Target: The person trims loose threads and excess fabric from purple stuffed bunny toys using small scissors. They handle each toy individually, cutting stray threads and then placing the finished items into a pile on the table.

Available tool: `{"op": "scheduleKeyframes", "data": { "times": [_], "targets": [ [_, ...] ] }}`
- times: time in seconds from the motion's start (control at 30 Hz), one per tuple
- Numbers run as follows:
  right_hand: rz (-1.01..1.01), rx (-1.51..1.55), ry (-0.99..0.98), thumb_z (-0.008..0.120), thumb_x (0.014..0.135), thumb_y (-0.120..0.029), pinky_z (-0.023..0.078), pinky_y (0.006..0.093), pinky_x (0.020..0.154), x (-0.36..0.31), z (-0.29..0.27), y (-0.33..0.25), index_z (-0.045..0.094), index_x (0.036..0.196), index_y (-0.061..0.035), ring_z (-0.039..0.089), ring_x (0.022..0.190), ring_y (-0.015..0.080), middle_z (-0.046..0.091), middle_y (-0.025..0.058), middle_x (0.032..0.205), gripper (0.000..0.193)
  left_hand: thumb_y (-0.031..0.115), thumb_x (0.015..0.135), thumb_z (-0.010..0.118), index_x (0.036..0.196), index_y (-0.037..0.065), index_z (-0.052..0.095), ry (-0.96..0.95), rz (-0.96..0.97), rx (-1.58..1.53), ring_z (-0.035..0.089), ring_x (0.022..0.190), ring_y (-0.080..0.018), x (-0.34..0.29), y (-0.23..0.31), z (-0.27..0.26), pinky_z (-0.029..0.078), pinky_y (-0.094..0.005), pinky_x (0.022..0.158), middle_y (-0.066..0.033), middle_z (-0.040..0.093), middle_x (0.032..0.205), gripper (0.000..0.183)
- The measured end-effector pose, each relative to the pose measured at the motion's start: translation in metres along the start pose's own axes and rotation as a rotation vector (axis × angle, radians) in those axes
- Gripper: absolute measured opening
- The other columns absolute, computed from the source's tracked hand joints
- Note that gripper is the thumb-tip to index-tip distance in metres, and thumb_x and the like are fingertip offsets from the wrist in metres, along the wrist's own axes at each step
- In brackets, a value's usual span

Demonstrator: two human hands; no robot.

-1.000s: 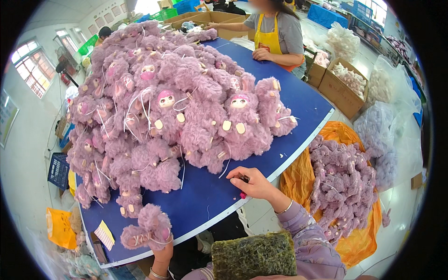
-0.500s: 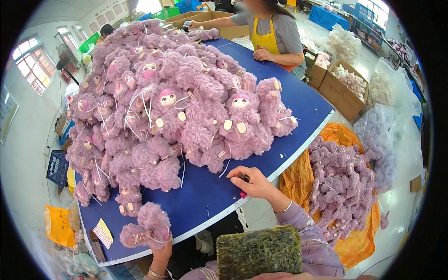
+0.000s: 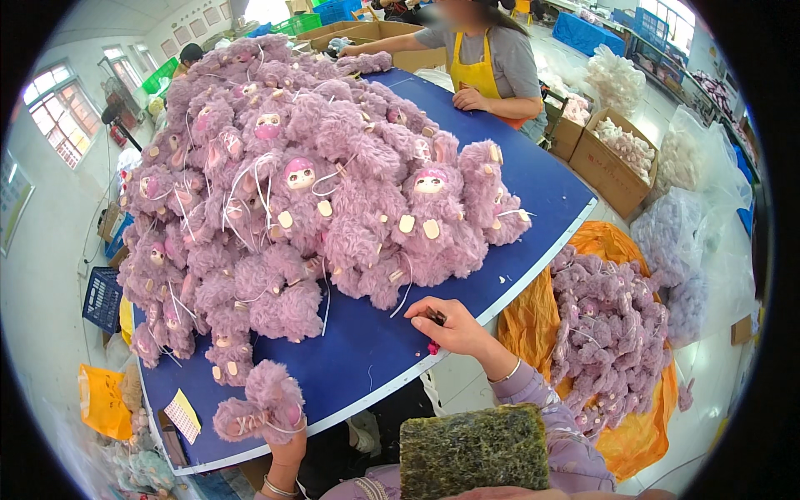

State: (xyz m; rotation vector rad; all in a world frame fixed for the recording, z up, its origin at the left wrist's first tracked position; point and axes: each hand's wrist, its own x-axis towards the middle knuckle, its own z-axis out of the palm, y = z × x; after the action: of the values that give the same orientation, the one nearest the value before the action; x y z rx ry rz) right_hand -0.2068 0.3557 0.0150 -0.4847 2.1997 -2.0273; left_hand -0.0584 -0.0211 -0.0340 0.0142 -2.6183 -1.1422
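Note:
At the near left edge of the table, my left hand is closed round a fluffy purple plush toy with white cord on it; the toy covers most of my fingers. My right hand rests by the table's near edge, its fingers curled round a small dark object whose kind I cannot make out. A small pink-red bit shows just under that hand. Very close, at the lower edge, is a dark green sheet that looks like dried seaweed; what holds it is out of sight.
A big heap of purple plush dolls covers much of the blue table. More toys lie in an orange sack on the right. Across the table stands a person in a yellow apron. A paper slip lies near left.
The green sheet has shifted slightly to the right. My left hand and the plush toy have barely moved, and my right hand stays in place.

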Motion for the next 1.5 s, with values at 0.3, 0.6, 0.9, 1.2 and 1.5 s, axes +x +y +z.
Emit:
{"op": "scheduleKeyframes", "data": {
  "times": [0.3, 0.6, 0.9, 1.2, 1.5],
  "targets": [
    [0.048, 0.007, -0.008, 0.061, 0.092, -0.014, 0.038, 0.0212, 0.059, 0.0, -0.002, 0.005, 0.063, 0.103, -0.0002, 0.044, 0.066, 0.0028, 0.054, -0.0046, 0.074, 0.017, 0.02, 0.081, 0.07, 0.119, -0.002, 0.048, -0.021, -0.006, 0.014, 0.057, 0.105, -0.0302, -0.001, -0.006, 0.0, 0.044, -0.0409, 0.092, -0.0167, 0.057, 0.115, 0.05],
    [0.044, 0.009, 0.013, 0.06, 0.092, -0.013, 0.038, 0.0218, 0.059, 0.0, -0.001, 0.006, 0.063, 0.104, -0.0002, 0.044, 0.065, 0.0034, 0.054, -0.0042, 0.074, 0.018, 0.017, 0.081, 0.07, 0.122, -0.002, 0.047, 0.012, 0.038, 0.029, 0.056, 0.107, -0.0295, 0.003, 0.004, 0.001, 0.043, -0.04, 0.094, -0.0168, 0.057, 0.116, 0.051],
    [0.046, 0.01, 0.021, 0.059, 0.092, -0.015, 0.039, 0.0235, 0.059, 0.001, 0.0, 0.005, 0.063, 0.105, 0.0, 0.043, 0.065, 0.0049, 0.053, -0.0031, 0.073, 0.02, 0.016, 0.081, 0.07, 0.122, -0.002, 0.048, 0.004, 0.009, -0.043, 0.057, 0.105, -0.0273, 0.006, 0.007, -0.001, 0.045, -0.0382, 0.092, -0.0156, 0.058, 0.114, 0.05],
    [0.047, 0.008, 0.029, 0.059, 0.092, -0.016, 0.039, 0.0236, 0.06, 0.001, -0.001, 0.007, 0.063, 0.105, 0.0006, 0.044, 0.066, 0.0054, 0.054, -0.0026, 0.074, 0.021, 0.014, 0.081, 0.069, 0.119, -0.001, 0.051, 0.003, -0.1, -0.193, 0.059, 0.102, -0.0261, 0.002, -0.008, 0.005, 0.046, -0.0372, 0.089, -0.0147, 0.059, 0.111, 0.045],
    [0.104, 0.127, 0.018, 0.06, 0.093, -0.017, 0.041, 0.0211, 0.064, 0.008, 0.004, 0.012, 0.064, 0.103, -0.0017, 0.046, 0.07, 0.0032, 0.056, -0.0041, 0.079, 0.018, 0.012, 0.08, 0.068, 0.115, 0.0, 0.059, 0.078, 0.089, 0.187, 0.061, 0.1, -0.0306, 0.014, 0.034, -0.009, 0.047, -0.0414, 0.088, -0.0151, 0.063, 0.108, 0.038]
  ]
}}
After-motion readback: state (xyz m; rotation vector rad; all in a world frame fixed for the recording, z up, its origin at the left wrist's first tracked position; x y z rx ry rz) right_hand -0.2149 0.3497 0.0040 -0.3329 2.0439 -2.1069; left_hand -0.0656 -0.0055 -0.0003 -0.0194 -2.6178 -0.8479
